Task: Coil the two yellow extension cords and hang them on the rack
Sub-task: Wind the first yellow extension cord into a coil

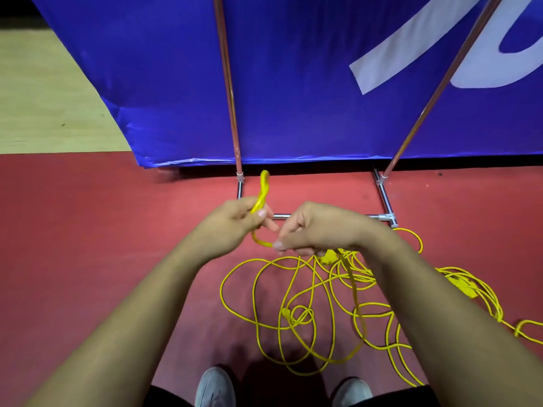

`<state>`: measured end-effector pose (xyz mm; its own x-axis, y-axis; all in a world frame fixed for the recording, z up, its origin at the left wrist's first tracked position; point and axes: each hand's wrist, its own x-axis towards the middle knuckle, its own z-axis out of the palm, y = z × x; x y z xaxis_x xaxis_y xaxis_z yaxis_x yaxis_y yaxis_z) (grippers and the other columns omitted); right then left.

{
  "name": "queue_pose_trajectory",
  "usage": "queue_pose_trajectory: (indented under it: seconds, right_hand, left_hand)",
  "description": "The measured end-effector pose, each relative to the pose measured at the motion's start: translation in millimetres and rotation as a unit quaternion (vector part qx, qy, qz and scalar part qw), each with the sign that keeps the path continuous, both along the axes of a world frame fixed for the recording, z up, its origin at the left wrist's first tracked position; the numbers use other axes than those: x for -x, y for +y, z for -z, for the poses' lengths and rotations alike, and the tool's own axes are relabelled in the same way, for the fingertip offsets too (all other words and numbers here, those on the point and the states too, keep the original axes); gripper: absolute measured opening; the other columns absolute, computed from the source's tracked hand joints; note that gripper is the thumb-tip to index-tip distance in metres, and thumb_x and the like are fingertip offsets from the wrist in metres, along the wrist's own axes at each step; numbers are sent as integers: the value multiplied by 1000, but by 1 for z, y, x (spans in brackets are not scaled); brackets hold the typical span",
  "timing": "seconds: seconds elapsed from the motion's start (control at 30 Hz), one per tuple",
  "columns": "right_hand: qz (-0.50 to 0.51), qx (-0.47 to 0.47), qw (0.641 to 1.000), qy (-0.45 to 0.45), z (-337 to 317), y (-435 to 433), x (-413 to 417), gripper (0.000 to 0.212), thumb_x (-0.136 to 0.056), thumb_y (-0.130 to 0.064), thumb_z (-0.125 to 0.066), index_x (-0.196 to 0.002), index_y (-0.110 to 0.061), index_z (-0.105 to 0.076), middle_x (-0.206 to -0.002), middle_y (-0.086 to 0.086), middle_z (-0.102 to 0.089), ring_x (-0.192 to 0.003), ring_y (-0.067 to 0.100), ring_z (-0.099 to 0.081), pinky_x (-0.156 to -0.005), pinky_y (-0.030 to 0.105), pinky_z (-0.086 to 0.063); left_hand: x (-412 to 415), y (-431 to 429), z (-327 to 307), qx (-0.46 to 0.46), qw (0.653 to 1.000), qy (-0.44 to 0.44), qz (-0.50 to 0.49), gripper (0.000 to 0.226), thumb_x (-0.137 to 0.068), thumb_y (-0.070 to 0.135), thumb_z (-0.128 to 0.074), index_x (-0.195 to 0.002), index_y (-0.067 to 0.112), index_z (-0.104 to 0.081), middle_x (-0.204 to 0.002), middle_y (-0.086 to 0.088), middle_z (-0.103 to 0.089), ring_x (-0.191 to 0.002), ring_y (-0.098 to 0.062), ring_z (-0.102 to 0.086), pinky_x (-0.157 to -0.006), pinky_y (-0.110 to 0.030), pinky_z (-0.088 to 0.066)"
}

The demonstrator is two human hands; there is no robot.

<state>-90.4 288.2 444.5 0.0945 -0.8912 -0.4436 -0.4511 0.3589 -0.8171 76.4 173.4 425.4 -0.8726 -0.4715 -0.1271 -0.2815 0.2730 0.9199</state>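
My left hand [235, 220] grips one end of a yellow extension cord [263, 189], and a short doubled loop sticks up above the fist. A short stretch of cord runs from it to my right hand [311, 230], which pinches the same cord between thumb and fingers. From there the cord drops to the floor. Loose tangled yellow cord loops [296, 312] lie on the red floor below and to the right, with a yellow plug block [329, 256] under my right wrist. More yellow cord [470, 292] lies further right. The metal rack [385, 198] stands just behind my hands.
The rack's chrome uprights [229, 92] rise in front of a blue banner [293, 83]. Its base bars [382, 216] lie on the red floor [88, 218]. Pale wooden flooring [44, 98] shows at far left. My two grey shoes [216, 387] stand at the bottom edge.
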Motion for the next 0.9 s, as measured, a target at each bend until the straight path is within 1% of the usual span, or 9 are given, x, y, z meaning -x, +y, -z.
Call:
queue_pose_trajectory:
  seconds: [0.1,0.17,0.3,0.4,0.5,0.6,0.73,0.83,0.9]
  right_hand:
    - [50,66,994,-77,-13,-1,4,14,-88,-14,-68,-88,0,-70,-53,-2,-46,-47,9,-36,-46,22,-29]
    - [117,93,981,-122,-10,0,15,10,-87,-6,-67,-91,4,-66,-51,-3,-46,-47,9,-36,-46,22,-27]
    - [184,123,974,-44,14,10,41,15,-88,-11,-67,-83,2,-63,-55,1,-53,-50,9,-46,-51,18,-37]
    - [254,127,956,-77,39,20,54,8,-90,-9,-64,-82,-10,-64,-62,2,-58,-55,10,-54,-58,19,-42]
    - [325,157,925,-117,48,19,55,4,-91,-11,-64,-87,-11,-66,-59,1,-52,-46,12,-40,-47,21,-31]
    - [315,170,931,-76,39,12,51,12,-89,-16,-67,-91,-5,-72,-58,1,-49,-48,10,-34,-46,20,-26]
    - [263,192,945,21,21,4,38,4,-84,-16,-74,-84,-13,-76,-62,-1,-61,-54,3,-47,-52,15,-38]
    - [220,200,954,45,9,-1,23,3,-80,-16,-77,-80,-13,-77,-65,10,-65,-57,4,-48,-53,18,-38]
    - [183,209,959,64,4,-5,10,4,-78,-18,-79,-78,-15,-78,-66,9,-67,-59,3,-49,-55,23,-39]
  left_hand:
    - [2,5,-4,-49,997,-22,51,29,-100,29,-43,-86,10,-60,-62,-13,-54,-51,-20,-46,-45,-24,-33]
    - [3,4,-10,-113,993,22,2,29,-100,25,-42,-81,7,-54,-53,-7,-42,-51,-20,-48,-47,-22,-34]
    - [0,-8,-15,-252,951,144,-101,27,-99,19,-38,-79,5,-48,-49,5,-33,-48,-17,-38,-55,-26,-34]
    - [-6,-15,-15,-279,939,152,-129,26,-99,17,-37,-79,4,-49,-48,3,-34,-47,-17,-38,-54,-25,-37]
    - [-7,-11,-16,-250,958,100,-102,28,-97,11,-36,-80,-1,-53,-48,-3,-41,-47,-22,-46,-51,-24,-41]
    - [-6,-5,-17,-250,963,59,-78,30,-97,10,-36,-80,-5,-58,-51,-12,-49,-47,-27,-54,-50,-27,-45]
    - [-6,-2,-16,-288,954,34,-69,30,-96,14,-41,-83,-4,-62,-61,-21,-57,-48,-31,-59,-47,-29,-46]
    - [-5,2,-11,-274,960,7,-55,31,-97,16,-40,-91,-6,-62,-63,-20,-57,-47,-30,-59,-49,-28,-45]
    - [-3,4,-7,-259,964,-9,-50,30,-98,19,-42,-91,-2,-63,-63,-16,-56,-47,-27,-57,-50,-29,-42]
